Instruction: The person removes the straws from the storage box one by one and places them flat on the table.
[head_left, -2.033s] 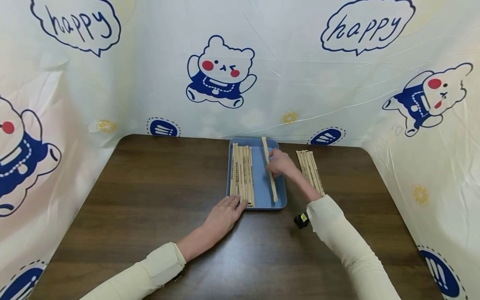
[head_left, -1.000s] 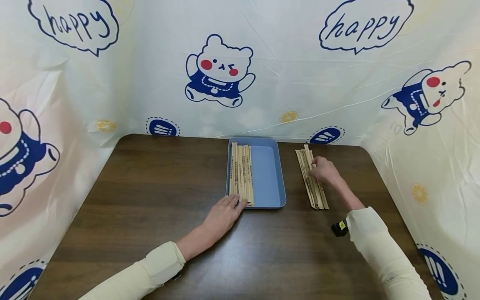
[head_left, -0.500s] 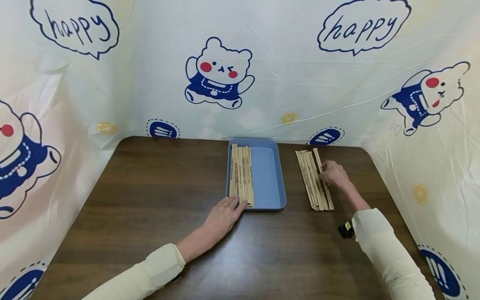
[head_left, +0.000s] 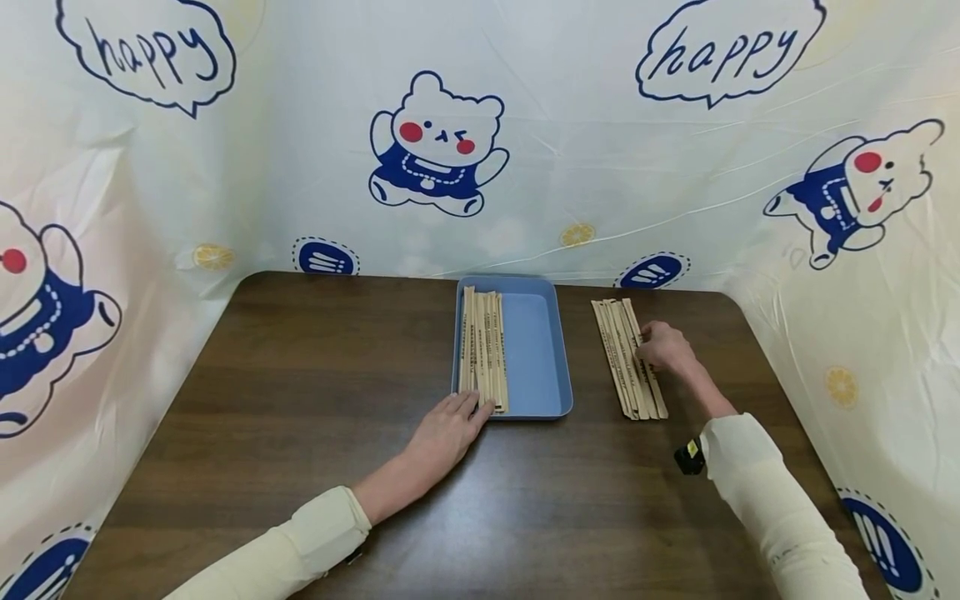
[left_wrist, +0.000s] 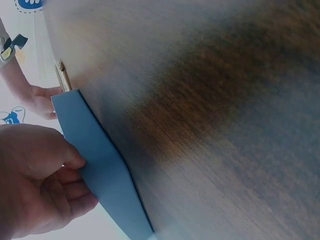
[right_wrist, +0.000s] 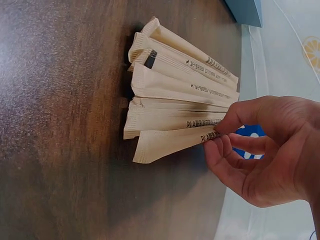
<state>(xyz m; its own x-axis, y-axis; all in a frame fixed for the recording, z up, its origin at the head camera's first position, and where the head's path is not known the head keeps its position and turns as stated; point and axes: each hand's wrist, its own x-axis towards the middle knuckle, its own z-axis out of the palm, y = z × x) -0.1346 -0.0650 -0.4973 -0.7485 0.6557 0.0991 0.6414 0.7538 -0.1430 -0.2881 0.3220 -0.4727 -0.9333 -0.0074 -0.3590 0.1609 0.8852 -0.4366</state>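
In the head view, my left hand [head_left: 444, 435] rests on the near left edge of the blue tray [head_left: 536, 350], fingertips over the near ends of the straws inside. The left wrist view shows its thumb and fingertips at the tray's outer wall [left_wrist: 102, 162]. Several paper-wrapped straws [head_left: 482, 346] lie lengthwise along the tray's left side. Right of the tray, my right hand [head_left: 667, 348] pinches the rightmost paper-wrapped straw [right_wrist: 167, 144] between thumb and fingers. That straw lies beside several others [right_wrist: 185, 85] in a loose row, printed lettering on their wrappers.
The brown wooden table [head_left: 315, 358] extends around both groups of straws. A pale printed curtain [head_left: 570, 142] hangs behind and along both sides of it. A small black device [head_left: 688, 457] sits at the right sleeve.
My right hand left one straw from the tray among those on the table at the right, then moved slightly right and aligned the outermost straw with the row. My left hand stayed put.
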